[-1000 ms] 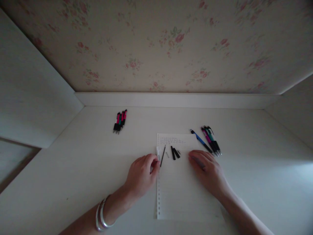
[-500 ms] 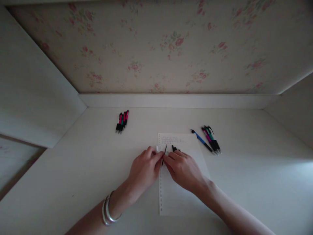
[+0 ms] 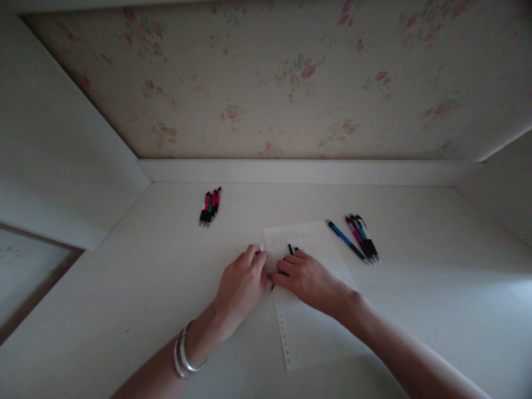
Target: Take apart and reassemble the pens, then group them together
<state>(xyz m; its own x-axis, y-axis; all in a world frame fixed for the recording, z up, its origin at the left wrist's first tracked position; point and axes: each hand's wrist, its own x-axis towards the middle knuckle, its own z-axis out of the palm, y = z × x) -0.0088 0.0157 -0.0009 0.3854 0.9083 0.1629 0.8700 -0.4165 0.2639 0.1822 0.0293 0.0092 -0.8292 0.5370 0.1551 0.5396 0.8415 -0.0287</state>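
My left hand [image 3: 243, 280], with a double silver bangle [image 3: 183, 354] at its wrist, is closed at the paper's left edge. Out of its fingertips pokes a small white pen part [image 3: 261, 247]. Just to the right, my right hand [image 3: 303, 274] rests over the sheet of paper [image 3: 316, 327] with its fingers curled together. Black pen parts [image 3: 290, 249] stick out above its fingers, and a thin dark tip [image 3: 272, 287] shows below its thumb. The fingers hide most of these pieces. Faint handwriting runs across the top of the sheet, which has a punched left edge.
A blue pen [image 3: 347, 242] lies beside the paper's upper right edge. Close by is a group of pens [image 3: 363, 238] in purple, green and white with black grips. Several pink and green pens [image 3: 210, 208] lie at the back left. A wallpapered wall rises behind the white desk [image 3: 174, 266].
The sheet has turned, its lower end shifting right and its top shifting left. My fingertips have drawn slightly apart, and the thin dark rod between them is now mostly covered by my right hand.
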